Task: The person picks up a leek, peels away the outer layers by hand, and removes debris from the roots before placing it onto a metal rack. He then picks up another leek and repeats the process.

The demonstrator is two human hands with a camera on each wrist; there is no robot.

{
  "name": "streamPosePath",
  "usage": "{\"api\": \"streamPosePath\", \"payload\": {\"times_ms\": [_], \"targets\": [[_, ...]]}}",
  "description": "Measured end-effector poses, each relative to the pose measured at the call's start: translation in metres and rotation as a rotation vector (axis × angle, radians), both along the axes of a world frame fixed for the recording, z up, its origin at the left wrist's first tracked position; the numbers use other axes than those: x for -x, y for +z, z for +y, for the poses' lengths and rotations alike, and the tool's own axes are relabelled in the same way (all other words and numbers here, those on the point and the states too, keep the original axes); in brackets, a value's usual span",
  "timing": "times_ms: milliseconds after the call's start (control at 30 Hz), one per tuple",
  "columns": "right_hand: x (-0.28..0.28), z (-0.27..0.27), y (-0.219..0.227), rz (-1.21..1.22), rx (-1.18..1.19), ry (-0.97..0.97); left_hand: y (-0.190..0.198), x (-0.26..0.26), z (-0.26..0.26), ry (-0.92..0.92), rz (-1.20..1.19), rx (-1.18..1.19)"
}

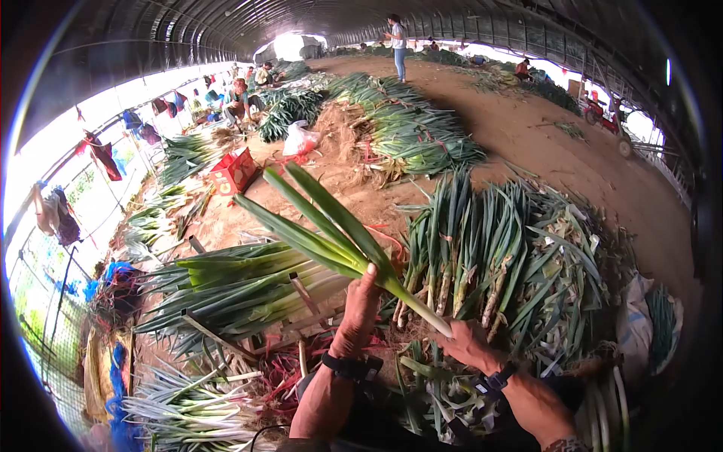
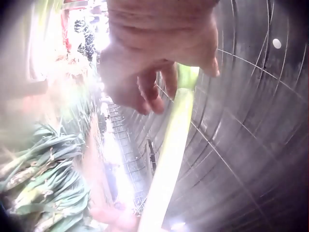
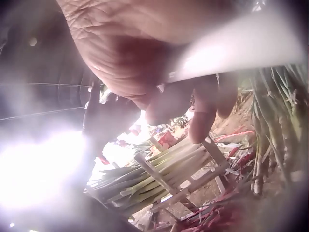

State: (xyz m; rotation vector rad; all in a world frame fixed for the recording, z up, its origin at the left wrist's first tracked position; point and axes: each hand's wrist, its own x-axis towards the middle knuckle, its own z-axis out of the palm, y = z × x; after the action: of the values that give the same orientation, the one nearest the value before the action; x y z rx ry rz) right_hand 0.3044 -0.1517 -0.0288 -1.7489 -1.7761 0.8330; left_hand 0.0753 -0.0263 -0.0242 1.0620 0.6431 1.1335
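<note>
A large green onion [image 1: 409,297] is held slantwise in front of me, its leaves pointing up and left and its white end down and right. My left hand [image 1: 357,315] grips it where the leaves fan out, with the thumb up along the stalk. At the white end, my right hand [image 1: 473,346] holds the tip between its fingers. In the left wrist view the pale stalk [image 2: 175,128] runs down from the curled fingers. The right wrist view shows the blurred white shaft [image 3: 236,46] against the palm. Trimmed green onions [image 1: 248,282] lie stacked in a wooden rack [image 1: 305,294] at left.
Untrimmed green onions [image 1: 467,241] lie in a heap at right, beside stripped leaves [image 1: 565,279]. White-stalked onions [image 1: 196,410] lie at lower left near red twine [image 1: 290,392]. A red box [image 1: 233,172] sits farther off. Another person [image 1: 398,45] stands in the tunnel.
</note>
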Motion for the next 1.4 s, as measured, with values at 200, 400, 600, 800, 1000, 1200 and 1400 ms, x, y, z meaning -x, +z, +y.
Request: {"api": "streamPosePath", "payload": {"times_ms": [200, 400, 600, 800, 1000, 1200, 1400], "targets": [[0.007, 0.013, 0.015, -0.025, -0.213, 0.07, 0.024, -0.035, -0.036, -0.052, 0.167, -0.196], [0.016, 0.023, -0.001, 0.579, 0.179, 0.089, 0.023, -0.045, -0.056, -0.346, 0.272, 0.04], [-0.002, -0.01, -0.042, 0.208, 0.247, 0.059, 0.014, -0.03, -0.03, 0.226, 0.066, -0.092], [-0.061, -0.04, -0.083, -0.27, 0.085, 0.047, 0.027, 0.021, -0.01, 0.505, 0.001, 0.052], [-0.072, -0.05, -0.065, -0.298, -0.048, -0.096, 0.022, 0.025, -0.007, 0.641, -0.152, 0.09], [-0.137, -0.093, -0.116, 0.226, 0.52, -0.344, 0.008, 0.086, 0.008, 0.766, -0.374, 0.17], [-0.091, -0.081, -0.115, 0.208, 0.327, -0.008, 0.001, 0.091, 0.005, 0.831, -0.504, 0.154]]}}
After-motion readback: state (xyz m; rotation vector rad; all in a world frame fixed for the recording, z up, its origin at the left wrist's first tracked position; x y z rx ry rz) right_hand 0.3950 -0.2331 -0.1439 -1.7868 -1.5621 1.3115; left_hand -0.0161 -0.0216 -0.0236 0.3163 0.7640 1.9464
